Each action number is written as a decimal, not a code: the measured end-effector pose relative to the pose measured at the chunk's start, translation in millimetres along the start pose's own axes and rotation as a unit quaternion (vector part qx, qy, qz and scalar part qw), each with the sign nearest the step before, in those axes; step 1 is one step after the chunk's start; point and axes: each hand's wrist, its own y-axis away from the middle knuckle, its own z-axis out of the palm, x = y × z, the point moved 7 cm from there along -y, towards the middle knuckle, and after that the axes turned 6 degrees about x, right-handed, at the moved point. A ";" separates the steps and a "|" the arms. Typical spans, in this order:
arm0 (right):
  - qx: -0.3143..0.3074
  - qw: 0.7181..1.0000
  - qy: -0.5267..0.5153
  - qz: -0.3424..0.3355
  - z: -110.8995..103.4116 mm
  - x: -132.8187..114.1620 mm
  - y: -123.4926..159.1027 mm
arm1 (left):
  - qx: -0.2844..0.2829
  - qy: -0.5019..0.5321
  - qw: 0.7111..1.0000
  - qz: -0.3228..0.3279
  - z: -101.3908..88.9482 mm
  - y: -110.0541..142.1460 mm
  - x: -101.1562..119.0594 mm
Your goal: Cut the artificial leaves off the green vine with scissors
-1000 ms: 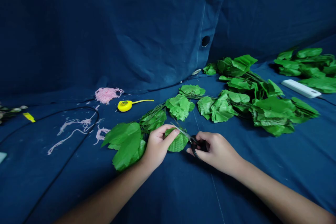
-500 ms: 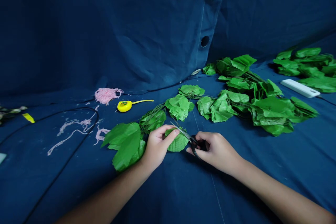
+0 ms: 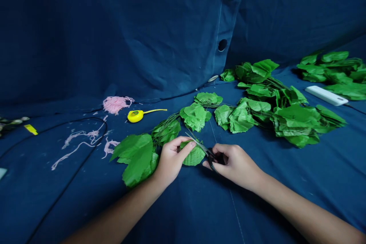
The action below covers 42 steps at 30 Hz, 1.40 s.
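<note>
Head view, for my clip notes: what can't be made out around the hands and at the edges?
- Scissors: the right hand hides most of the handles, so finger placement is unclear.
- Leaf: the left hand covers part of it, and the picture is too small to show whether the blades touch it.
- Cluster: cut off by the left edge and too small to identify.
- Pale scrap: cut off by the left edge.

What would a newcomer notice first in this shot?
The bright green artificial leaves stand out first, heaped across the right of the dark blue cloth. At centre, the right hand holds scissors over a leaf pinched in the left hand.
</note>
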 end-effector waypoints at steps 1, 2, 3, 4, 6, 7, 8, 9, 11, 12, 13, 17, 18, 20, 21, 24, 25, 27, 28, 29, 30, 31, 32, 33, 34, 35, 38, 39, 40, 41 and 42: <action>0.001 1.000 0.000 0.001 -0.1 0.1 0.2 | -0.001 0.001 1.000 -0.001 0.1 0.1 -0.1; 0.002 1.000 0.000 0.001 -0.3 0.1 0.4 | -0.001 0.002 1.000 -0.001 0.1 0.1 -0.2; 0.003 1.000 0.001 0.001 -0.5 0.0 0.5 | -0.001 0.002 1.000 -0.002 0.2 0.2 -0.3; 0.005 1.000 0.001 0.001 -0.5 -0.1 0.6 | -0.001 0.001 1.000 -0.002 0.2 0.2 -0.5; 0.005 1.000 0.001 -0.002 -0.3 -0.2 0.5 | -0.001 -0.003 1.000 -0.002 0.1 0.3 -0.7; 0.004 1.000 0.000 -0.003 0.0 -0.1 0.5 | -0.002 -0.003 1.000 -0.002 0.2 0.3 -0.9; 0.003 1.000 0.000 -0.004 0.2 -0.1 0.3 | -0.002 -0.002 1.000 -0.002 0.3 0.3 -1.0; 0.004 1.000 0.002 -0.005 0.2 0.0 0.2 | -0.003 0.000 1.000 -0.001 0.4 0.3 -1.0; 0.007 1.000 0.006 -0.006 0.0 0.0 0.0 | -0.005 0.004 1.000 -0.001 0.6 0.3 -0.9; 0.008 1.000 0.008 -0.007 -0.1 0.0 -0.1 | -0.005 0.006 1.000 -0.001 0.7 0.3 -0.7; 0.009 1.000 0.010 -0.006 -0.3 0.0 0.0 | -0.005 0.007 1.000 -0.002 0.7 0.4 -0.6; 0.008 1.000 0.010 -0.002 -0.5 0.8 0.6 | -0.008 0.010 1.000 -0.010 0.7 1.4 -0.5; 0.007 1.000 0.010 -0.002 -0.6 1.1 0.7 | -0.009 0.011 1.000 -0.012 0.8 1.7 -0.5; 0.007 1.000 0.011 -0.001 -1.1 1.7 1.0 | -0.011 0.013 1.000 -0.015 1.2 1.9 -0.5; 0.006 1.000 0.012 0.000 -1.3 2.1 1.0 | -0.012 0.013 1.000 -0.015 1.4 1.8 -0.3; 0.004 1.000 0.011 0.004 -1.8 2.9 0.7 | -0.010 0.009 1.000 -0.008 1.9 0.9 1.1; 0.004 1.000 0.010 0.005 -2.0 3.0 0.5 | -0.009 0.008 1.000 -0.007 2.1 0.6 1.5; 0.004 1.000 0.009 0.004 -2.3 2.9 0.1 | -0.009 0.011 1.000 -0.007 2.6 0.3 2.0; 0.003 1.000 0.009 0.004 -2.3 2.9 -0.1 | -0.010 0.012 1.000 -0.010 2.8 0.3 2.1; 0.002 1.000 0.010 0.004 -2.3 3.0 -0.2 | -0.011 0.013 1.000 -0.012 2.9 0.4 2.1; 0.001 1.000 0.010 0.005 -2.2 3.1 -0.3 | -0.012 0.013 1.000 -0.013 3.1 0.6 2.1; 0.000 1.000 0.010 0.005 -2.1 3.2 -0.3 | -0.014 0.011 1.000 -0.013 3.2 0.9 2.3; -0.001 1.000 0.011 0.004 -2.0 3.1 -0.3 | -0.017 0.008 1.000 -0.012 3.3 1.1 2.6; -0.003 1.000 0.011 0.002 -1.8 3.0 -0.3 | -0.018 0.005 1.000 -0.009 3.2 1.3 3.0; -0.004 1.000 0.011 0.000 -1.7 2.8 -0.4 | -0.019 0.002 1.000 -0.005 3.0 1.4 3.4; -0.005 1.000 0.013 -0.003 -1.7 2.8 -0.4 | -0.020 -0.001 1.000 -0.002 2.8 1.4 3.7; -0.005 1.000 0.018 -0.005 -2.7 3.4 -0.5 | -0.019 -0.004 1.000 0.002 2.2 0.9 3.5; -0.004 1.000 0.019 -0.004 -3.0 3.9 -0.6 | -0.019 -0.004 1.000 0.002 2.2 0.7 3.3; -0.004 1.000 0.020 -0.003 -3.2 4.2 -0.7 | -0.020 -0.005 1.000 0.002 2.5 0.5 3.0; -0.004 1.000 0.021 -0.003 -3.2 4.4 -0.8 | -0.022 -0.005 1.000 0.001 2.8 0.4 2.8; -0.005 1.000 0.021 -0.002 -3.1 4.4 -0.9 | -0.023 -0.006 1.000 0.001 3.1 0.3 2.7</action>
